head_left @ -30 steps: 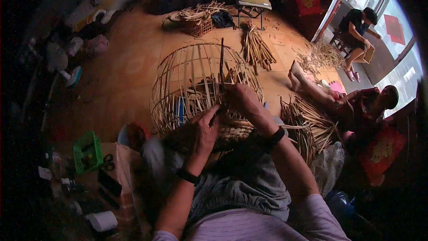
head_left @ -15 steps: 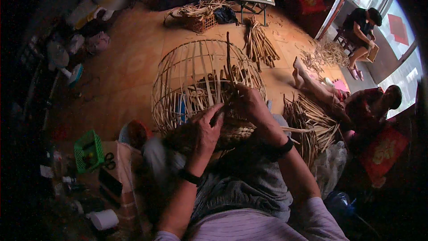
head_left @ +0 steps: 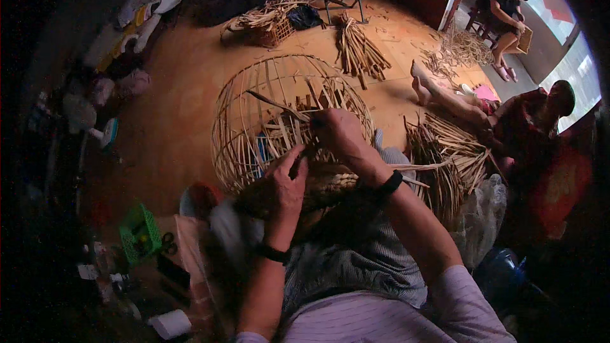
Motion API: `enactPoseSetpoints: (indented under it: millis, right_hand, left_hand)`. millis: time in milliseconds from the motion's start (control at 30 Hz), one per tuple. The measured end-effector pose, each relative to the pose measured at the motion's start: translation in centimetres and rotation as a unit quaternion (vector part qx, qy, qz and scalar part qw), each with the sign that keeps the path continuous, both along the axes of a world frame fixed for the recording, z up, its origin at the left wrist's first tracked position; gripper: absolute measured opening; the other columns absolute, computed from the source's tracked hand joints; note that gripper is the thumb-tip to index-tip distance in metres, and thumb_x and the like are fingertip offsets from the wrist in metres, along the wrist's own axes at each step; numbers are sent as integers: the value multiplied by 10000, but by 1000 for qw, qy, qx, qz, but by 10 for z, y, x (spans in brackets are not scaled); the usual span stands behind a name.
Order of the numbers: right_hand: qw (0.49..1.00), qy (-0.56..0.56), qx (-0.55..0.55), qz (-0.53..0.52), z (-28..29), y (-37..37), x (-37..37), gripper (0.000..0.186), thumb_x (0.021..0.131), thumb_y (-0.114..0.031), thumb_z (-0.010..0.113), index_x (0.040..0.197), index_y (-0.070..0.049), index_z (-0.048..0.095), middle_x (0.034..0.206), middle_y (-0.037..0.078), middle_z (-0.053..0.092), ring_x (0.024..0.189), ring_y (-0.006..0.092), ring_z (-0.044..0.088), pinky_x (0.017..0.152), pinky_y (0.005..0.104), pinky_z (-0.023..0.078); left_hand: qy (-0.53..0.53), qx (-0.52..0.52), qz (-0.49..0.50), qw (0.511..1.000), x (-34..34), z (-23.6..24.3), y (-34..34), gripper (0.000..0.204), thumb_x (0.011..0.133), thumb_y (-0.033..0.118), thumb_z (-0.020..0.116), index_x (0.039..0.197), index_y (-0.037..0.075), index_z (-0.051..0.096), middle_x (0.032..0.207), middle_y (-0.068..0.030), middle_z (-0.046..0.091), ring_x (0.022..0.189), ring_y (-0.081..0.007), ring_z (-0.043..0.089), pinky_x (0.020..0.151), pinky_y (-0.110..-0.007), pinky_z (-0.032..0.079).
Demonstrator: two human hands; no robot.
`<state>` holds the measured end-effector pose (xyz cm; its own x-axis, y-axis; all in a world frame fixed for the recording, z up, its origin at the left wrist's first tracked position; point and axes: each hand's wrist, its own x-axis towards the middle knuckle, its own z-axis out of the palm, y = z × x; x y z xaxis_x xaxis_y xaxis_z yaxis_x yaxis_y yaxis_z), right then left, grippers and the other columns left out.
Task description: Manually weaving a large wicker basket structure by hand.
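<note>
Head view. We have a large, round openwork basket of pale tan plant strips [head_left: 223, 151] before our lap; its thick braided band [head_left: 330, 185] lies on the near side, and its ribs run away from us to a curved hoop at the far edge. Our right hand [head_left: 342, 132], fingers closed, grips a long, thin dark-brown stalk [head_left: 274, 104] that shows across the basket. The stalk's long axis slants: free tip pointing to the basket's far left, other end lost in our right fist. Our left hand [head_left: 289, 181] sits lower, by the band, thumb and fingers curled with a gap between; whether it pinches anything, we cannot tell.

Edges: orange-brown tiled floor [head_left: 159, 140] runs wide on the basket's left. On the basket's right we find tighter room: a heap of dry brown stalks [head_left: 445, 152] near it, pale strips [head_left: 427, 167] reaching from our right forearm toward the heap, and a seated person's bare leg [head_left: 452, 98] beyond. Past the hoop, a fan-shaped bundle of thick tan stalks [head_left: 361, 51] lies apart. A green perforated plastic tray [head_left: 140, 240] sits to the basket's near left.
</note>
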<state>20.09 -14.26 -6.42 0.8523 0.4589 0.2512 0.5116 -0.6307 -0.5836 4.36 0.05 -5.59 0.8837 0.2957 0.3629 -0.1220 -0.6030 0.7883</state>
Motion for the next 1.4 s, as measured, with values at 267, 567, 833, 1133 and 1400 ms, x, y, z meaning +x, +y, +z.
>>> enactPoseSetpoints:
  millis: [267, 567, 833, 1133, 1400]
  right_hand:
    - [906, 231, 346, 78, 39, -35, -37, 300, 930, -6, 701, 1225, 17, 649, 1033, 136, 744, 995, 219, 731, 840, 342, 577]
    - [773, 370, 513, -35, 17, -56, -71, 260, 970, -64, 765, 1193, -5, 644, 956, 78, 716, 817, 180, 723, 668, 336, 607]
    - [643, 481, 595, 39, -7, -67, -87, 228, 1013, -171, 737, 1196, -59, 661, 863, 12, 707, 703, 101, 637, 607, 267, 519]
    - [888, 286, 357, 39, 4, -60, -116, 212, 1031, -210, 703, 1169, -61, 643, 962, 28, 705, 838, 123, 662, 760, 286, 545]
    - [807, 356, 468, -63, 39, -99, -91, 226, 1103, -270, 565, 1139, -52, 611, 960, 90, 707, 759, 160, 673, 661, 312, 543]
  left_hand:
    - [-43, -22, 7, 999, 8, -12, -7, 246, 960, 102, 717, 1191, 23, 749, 1190, -131, 771, 1130, -283, 723, 1033, -388, 525]
    - [-37, -54, 5, 998, 7, -11, -9, 273, 934, 81, 732, 1204, 49, 747, 1173, -91, 771, 1089, -229, 715, 999, -357, 526]
    - [4, -32, 29, 999, 4, -4, -8, 298, 910, 61, 750, 1207, 87, 745, 1129, -39, 753, 972, -189, 665, 885, -328, 521]
    - [17, 20, -24, 999, 4, -1, 6, 413, 882, 99, 799, 1281, 107, 690, 1176, -55, 726, 1005, -195, 646, 922, -360, 517]
    - [19, -70, -2, 997, 1, 13, -14, 399, 866, 114, 841, 1232, 67, 692, 1161, -82, 734, 1050, -206, 673, 950, -371, 524]
